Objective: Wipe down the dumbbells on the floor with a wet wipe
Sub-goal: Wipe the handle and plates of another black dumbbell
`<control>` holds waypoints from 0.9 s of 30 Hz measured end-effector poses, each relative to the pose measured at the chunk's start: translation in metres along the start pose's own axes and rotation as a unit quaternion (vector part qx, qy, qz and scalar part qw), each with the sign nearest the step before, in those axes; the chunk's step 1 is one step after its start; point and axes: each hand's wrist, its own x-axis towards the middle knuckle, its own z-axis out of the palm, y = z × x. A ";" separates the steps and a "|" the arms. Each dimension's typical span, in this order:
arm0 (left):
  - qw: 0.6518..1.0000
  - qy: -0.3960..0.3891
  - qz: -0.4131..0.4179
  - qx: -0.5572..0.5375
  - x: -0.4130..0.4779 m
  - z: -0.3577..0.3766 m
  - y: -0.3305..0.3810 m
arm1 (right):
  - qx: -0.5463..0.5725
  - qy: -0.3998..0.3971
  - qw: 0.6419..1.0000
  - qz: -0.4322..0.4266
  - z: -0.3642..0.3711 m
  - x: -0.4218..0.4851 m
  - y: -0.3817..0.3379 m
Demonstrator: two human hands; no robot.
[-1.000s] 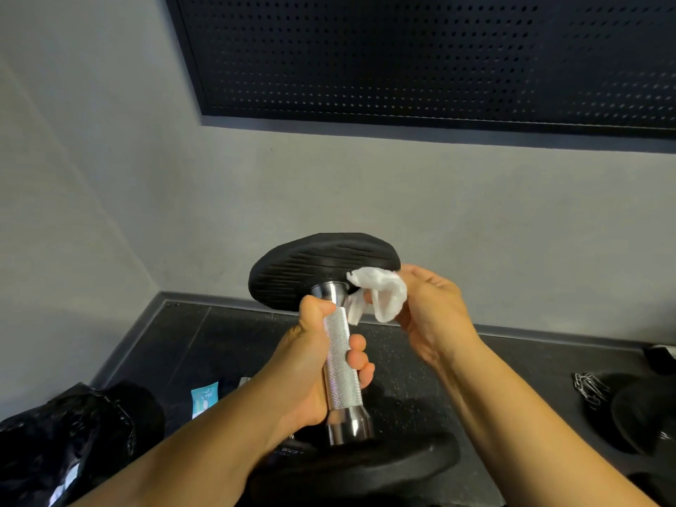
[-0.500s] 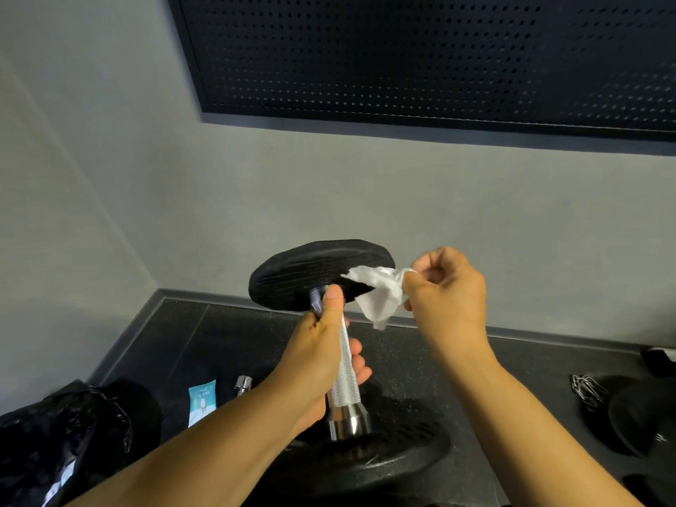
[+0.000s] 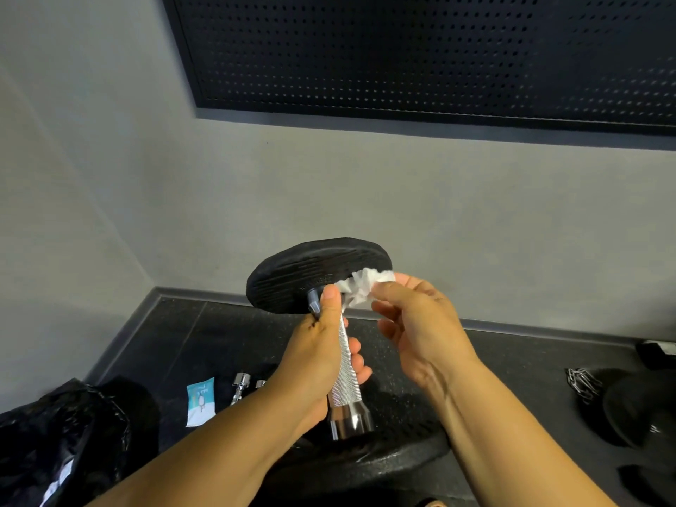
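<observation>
The dumbbell (image 3: 345,376) stands on end in front of the person, lower plate (image 3: 387,453) down by the floor; the left hand (image 3: 316,360) is wrapped round the knurled handle, thumb up near the collar; the right hand (image 3: 417,323) pinches the crumpled wipe (image 3: 365,285) and holds it against the underside of the upper plate (image 3: 292,276), just beside the handle. The step looks to be cleaning that inner face; the next move likely calls for sweeping the wipe round the plate, or for turning the handle to bring unwiped rubber under it, with the left grip firm so the weight stays upright.
</observation>
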 end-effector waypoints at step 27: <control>0.989 -0.104 -0.092 -0.057 -0.007 -0.010 0.022 | -0.083 -0.012 0.997 0.003 0.010 0.028 -0.017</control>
